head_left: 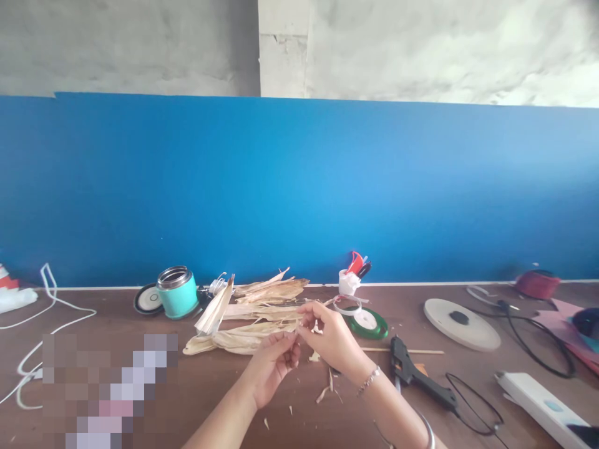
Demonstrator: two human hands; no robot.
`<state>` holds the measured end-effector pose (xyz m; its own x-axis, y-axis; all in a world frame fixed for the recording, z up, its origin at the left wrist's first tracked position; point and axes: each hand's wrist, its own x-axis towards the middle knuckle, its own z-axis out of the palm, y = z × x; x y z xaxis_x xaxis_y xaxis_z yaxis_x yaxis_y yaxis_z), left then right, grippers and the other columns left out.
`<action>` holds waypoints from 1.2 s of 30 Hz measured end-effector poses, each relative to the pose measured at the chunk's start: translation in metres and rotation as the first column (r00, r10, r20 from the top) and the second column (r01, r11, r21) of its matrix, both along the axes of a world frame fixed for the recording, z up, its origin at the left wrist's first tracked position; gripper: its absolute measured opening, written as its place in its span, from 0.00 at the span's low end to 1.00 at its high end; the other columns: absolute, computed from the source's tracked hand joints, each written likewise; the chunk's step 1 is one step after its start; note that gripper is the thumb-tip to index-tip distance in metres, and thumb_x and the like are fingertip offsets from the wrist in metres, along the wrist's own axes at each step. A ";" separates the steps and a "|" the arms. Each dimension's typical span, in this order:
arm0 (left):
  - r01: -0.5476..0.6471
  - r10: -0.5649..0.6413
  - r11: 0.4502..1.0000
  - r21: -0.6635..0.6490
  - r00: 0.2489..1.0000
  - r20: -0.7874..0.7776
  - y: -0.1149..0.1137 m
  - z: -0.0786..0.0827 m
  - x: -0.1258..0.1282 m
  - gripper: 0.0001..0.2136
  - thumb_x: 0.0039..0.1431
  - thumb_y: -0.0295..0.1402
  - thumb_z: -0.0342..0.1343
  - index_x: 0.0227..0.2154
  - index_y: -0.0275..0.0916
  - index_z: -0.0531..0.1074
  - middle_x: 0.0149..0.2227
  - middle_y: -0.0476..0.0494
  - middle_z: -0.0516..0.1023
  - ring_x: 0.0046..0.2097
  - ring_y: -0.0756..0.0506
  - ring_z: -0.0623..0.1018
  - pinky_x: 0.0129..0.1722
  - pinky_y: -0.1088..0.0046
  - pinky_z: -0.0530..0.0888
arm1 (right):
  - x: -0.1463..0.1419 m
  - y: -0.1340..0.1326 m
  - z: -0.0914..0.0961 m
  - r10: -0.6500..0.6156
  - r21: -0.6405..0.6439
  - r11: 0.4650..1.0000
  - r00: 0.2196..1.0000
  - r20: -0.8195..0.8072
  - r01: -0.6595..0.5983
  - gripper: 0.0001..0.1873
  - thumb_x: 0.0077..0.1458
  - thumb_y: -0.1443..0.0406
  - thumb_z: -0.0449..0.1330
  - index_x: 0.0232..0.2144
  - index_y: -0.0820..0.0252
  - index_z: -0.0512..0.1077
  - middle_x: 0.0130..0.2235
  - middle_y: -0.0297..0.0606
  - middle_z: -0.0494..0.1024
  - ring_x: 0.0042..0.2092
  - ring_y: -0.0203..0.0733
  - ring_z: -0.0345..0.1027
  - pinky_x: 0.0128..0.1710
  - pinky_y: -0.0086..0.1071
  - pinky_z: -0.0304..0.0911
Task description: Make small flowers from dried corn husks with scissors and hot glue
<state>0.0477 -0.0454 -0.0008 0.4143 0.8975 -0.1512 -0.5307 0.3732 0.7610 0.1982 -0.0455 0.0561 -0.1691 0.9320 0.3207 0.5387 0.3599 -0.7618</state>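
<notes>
My left hand [277, 365] and my right hand [330, 335] meet above the table, thumbs and fingertips pinched together. Whatever lies between the fingertips is too small to make out. Just behind them lie dried corn husks [243, 337], pale and papery, with one folded husk [216, 310] standing tilted at the left of the pile. Small husk scraps [322, 394] are scattered below my right hand. A thin wooden stick [423, 352] runs out to the right from behind my right wrist.
A black glue gun [421, 377] with its cord lies right of my right forearm, near a white power strip [545, 399]. Behind are a green ribbon spool [377, 327], a white cup of tools [347, 284], a round pale disc [461, 327] and an uncapped turquoise flask [180, 296]. A blue partition [299, 187] borders the table.
</notes>
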 end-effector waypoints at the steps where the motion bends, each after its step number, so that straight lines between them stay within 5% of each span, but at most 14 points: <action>1: 0.003 -0.003 1.000 -0.005 1.000 -0.002 0.000 0.000 0.000 0.10 0.46 0.36 0.65 0.22 0.33 0.73 0.21 0.49 0.71 0.24 0.54 0.67 0.27 0.77 0.62 | 0.000 0.000 -0.001 0.000 0.000 1.000 1.000 0.001 0.000 0.13 0.44 0.71 0.56 0.36 0.58 0.70 0.27 0.31 0.72 0.29 0.35 0.64 0.31 0.28 0.58; 18: -0.088 0.089 0.996 -0.018 0.993 0.072 0.009 -0.010 -0.003 0.11 0.42 0.34 0.68 0.20 0.33 0.72 0.18 0.52 0.67 0.22 0.56 0.65 0.25 0.80 0.63 | 0.003 0.010 -0.011 -0.059 -0.004 0.998 0.997 -0.046 0.059 0.10 0.49 0.64 0.55 0.35 0.60 0.71 0.29 0.34 0.75 0.31 0.37 0.66 0.30 0.28 0.59; 21: -0.131 0.134 0.991 -0.026 0.985 0.113 0.015 -0.009 -0.009 0.12 0.41 0.35 0.68 0.21 0.33 0.71 0.18 0.54 0.66 0.21 0.57 0.64 0.23 0.81 0.63 | 0.011 0.016 -0.014 -0.115 -0.038 0.992 0.988 0.098 0.119 0.09 0.51 0.65 0.52 0.33 0.60 0.72 0.30 0.35 0.77 0.32 0.38 0.68 0.32 0.28 0.60; 25: -0.052 0.053 0.999 -0.011 0.997 0.064 0.023 -0.004 -0.028 0.11 0.43 0.35 0.66 0.23 0.33 0.72 0.19 0.54 0.66 0.22 0.56 0.65 0.23 0.81 0.63 | 0.036 0.024 -0.016 -0.232 -0.104 0.936 0.814 0.533 0.335 0.10 0.47 0.70 0.53 0.28 0.57 0.74 0.31 0.37 0.79 0.35 0.42 0.71 0.33 0.30 0.58; 30: 0.185 -0.201 0.978 -0.092 0.956 -0.215 0.029 0.010 -0.067 0.09 0.42 0.32 0.67 0.22 0.34 0.73 0.19 0.50 0.70 0.22 0.54 0.68 0.27 0.77 0.67 | 0.081 0.030 -0.015 -0.351 -0.113 0.821 0.652 0.672 0.559 0.12 0.42 0.74 0.53 0.26 0.60 0.75 0.35 0.49 0.78 0.38 0.52 0.72 0.32 0.35 0.58; 36: 0.025 -0.078 0.991 -0.129 0.902 -0.424 0.033 0.017 -0.103 0.09 0.40 0.33 0.68 0.22 0.37 0.73 0.20 0.51 0.71 0.23 0.53 0.68 0.32 0.72 0.68 | 0.099 0.033 -0.018 -0.371 -0.103 0.780 0.589 0.717 0.617 0.13 0.43 0.74 0.53 0.28 0.59 0.76 0.36 0.48 0.78 0.40 0.53 0.72 0.32 0.35 0.58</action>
